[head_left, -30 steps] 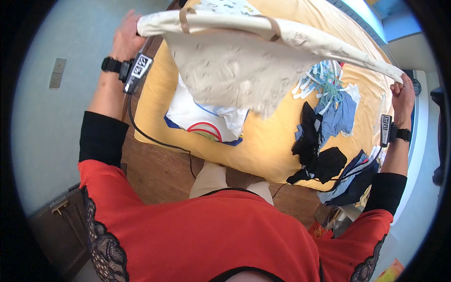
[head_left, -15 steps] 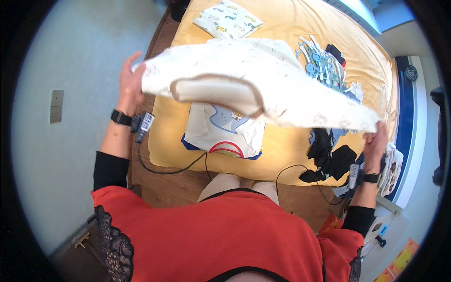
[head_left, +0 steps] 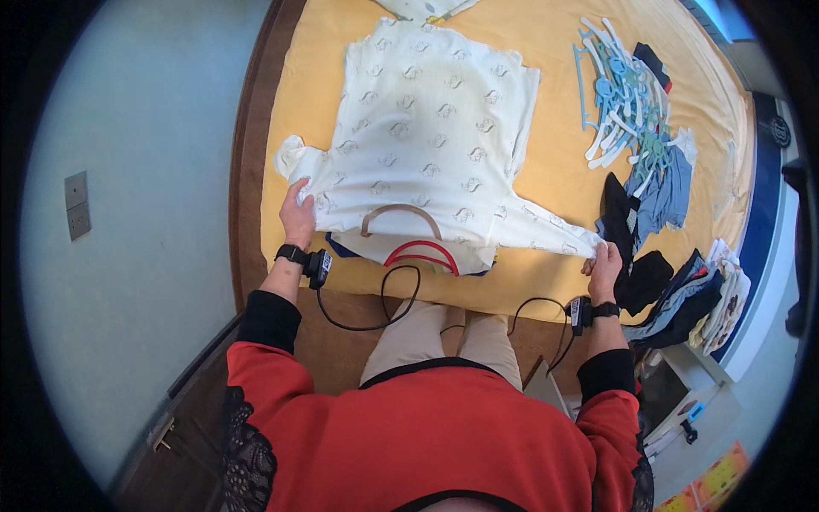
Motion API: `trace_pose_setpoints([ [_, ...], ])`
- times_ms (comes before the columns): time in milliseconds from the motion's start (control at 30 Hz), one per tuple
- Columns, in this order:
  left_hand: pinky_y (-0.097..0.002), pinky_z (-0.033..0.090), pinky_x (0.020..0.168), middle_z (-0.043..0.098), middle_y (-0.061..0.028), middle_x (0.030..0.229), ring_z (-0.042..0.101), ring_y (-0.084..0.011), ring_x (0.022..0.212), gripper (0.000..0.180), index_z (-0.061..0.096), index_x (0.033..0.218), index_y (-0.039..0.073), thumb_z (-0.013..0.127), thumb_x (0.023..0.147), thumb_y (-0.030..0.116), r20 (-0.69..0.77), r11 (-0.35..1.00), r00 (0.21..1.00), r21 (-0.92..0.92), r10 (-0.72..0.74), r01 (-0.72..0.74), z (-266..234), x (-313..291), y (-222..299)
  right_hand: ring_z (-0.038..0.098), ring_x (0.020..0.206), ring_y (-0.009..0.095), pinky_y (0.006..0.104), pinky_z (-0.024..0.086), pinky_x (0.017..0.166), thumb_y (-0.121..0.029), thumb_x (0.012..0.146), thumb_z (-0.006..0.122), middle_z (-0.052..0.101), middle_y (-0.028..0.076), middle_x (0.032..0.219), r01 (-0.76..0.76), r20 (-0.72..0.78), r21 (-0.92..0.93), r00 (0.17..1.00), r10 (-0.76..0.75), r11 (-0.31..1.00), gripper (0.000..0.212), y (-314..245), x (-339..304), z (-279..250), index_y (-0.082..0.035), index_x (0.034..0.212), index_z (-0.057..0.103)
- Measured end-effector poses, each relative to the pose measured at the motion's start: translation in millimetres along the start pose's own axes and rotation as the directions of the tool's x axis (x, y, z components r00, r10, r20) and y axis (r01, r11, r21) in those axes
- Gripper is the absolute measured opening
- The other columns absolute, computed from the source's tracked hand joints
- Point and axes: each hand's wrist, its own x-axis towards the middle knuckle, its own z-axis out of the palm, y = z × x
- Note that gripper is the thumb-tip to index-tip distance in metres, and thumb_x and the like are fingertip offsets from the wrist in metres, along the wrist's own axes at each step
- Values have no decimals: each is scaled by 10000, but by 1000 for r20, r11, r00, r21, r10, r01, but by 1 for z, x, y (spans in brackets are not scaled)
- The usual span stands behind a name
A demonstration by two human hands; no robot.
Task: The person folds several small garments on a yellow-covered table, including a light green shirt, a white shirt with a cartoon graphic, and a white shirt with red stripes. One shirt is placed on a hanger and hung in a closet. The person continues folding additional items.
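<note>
A white long-sleeved shirt with small grey prints lies spread on the bed, its tan-edged neckline towards me. My left hand is closed on the shirt near its left sleeve, which is bunched up beyond my fingers. With my right hand I pinch the cuff of the other sleeve, pulled out to the right. Under the shirt's near edge a red-trimmed collar peeks out from a pile of clothes. The rest of that pile is hidden.
Blue, white and green hangers lie heaped at the far right of the yellow bed sheet. Near them are blue-grey clothes, black clothes and a folded stack. Part of a printed cloth shows at the far edge. Cables hang from both wrists.
The shirt was held stretched in the air and has come down flat over the clothes pile. Both hands have moved lower and closer together, still on the shirt.
</note>
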Motion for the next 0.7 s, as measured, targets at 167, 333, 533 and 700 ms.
trace_pose_setpoints([
  [167, -309, 443, 1027, 681, -113, 1242, 614, -223, 1173, 375, 642, 1260, 38, 588, 903, -66, -82, 977, 997, -213, 12, -29, -1, -16, -7, 413, 396, 84, 263, 396, 373, -147, 1055, 472, 479, 6, 607, 52, -11, -106, 998, -54, 993, 201, -7, -5, -28, -21, 935, 570],
  [333, -314, 457, 1007, 693, -127, 1217, 634, -231, 1143, 357, 639, 1250, 30, 590, 909, -63, -158, 985, 986, -155, 49, -74, 3, -21, -15, 401, 386, 75, 244, 351, 357, -163, 1053, 493, 466, -5, 586, 73, -31, -151, 996, -78, 986, 198, 7, -9, -48, -48, 900, 543],
  [533, -319, 470, 987, 704, -145, 1193, 653, -239, 1116, 338, 652, 1228, 37, 591, 910, -62, -180, 998, 982, -33, 49, -56, 10, -27, -30, 435, 402, 83, 260, 381, 360, -144, 1048, 498, 488, 3, 610, -48, -95, -179, 995, 32, 983, 181, 42, -13, -42, -44, 904, 545],
  [700, -331, 487, 965, 710, -172, 1166, 671, -263, 1085, 359, 654, 1234, 49, 608, 893, -54, -110, 999, 992, -3, 53, -54, 15, -28, -52, 479, 407, 98, 257, 391, 353, -111, 1025, 499, 487, 22, 583, -134, 19, -231, 990, 143, 964, 143, 65, -8, -35, -53, 899, 536],
])
